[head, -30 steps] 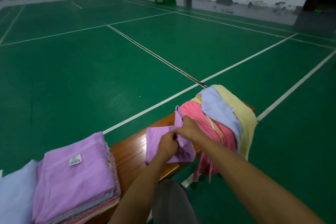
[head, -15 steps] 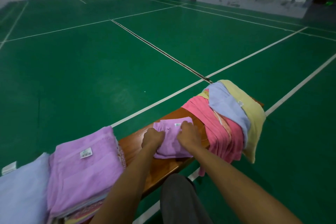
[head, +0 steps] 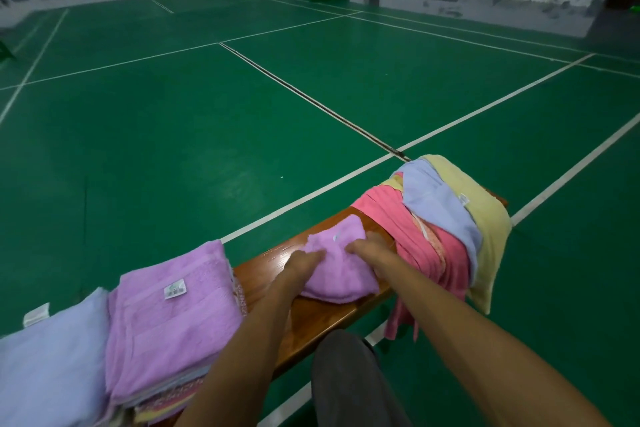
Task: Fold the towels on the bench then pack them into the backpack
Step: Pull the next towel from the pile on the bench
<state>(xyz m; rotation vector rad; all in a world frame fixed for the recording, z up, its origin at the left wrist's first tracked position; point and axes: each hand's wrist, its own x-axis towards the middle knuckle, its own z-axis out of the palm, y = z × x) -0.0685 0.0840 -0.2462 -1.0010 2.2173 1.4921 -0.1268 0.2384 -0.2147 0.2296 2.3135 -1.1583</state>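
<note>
Both forearms extend fwd from bottom of frame, bare, converging slightly toward centre. L hand (head: 302, 261) palm-down, fingers roughly straight and together, tips pointing fwd-right. R hand (head: 371, 250) also palm-down, fingers angled left toward L hand; thumb side not clearly visible. Fingertips of the two hands near each other, not touching. Wrists about level. Knee in dark trousers visible between the arms, low centre.
</note>
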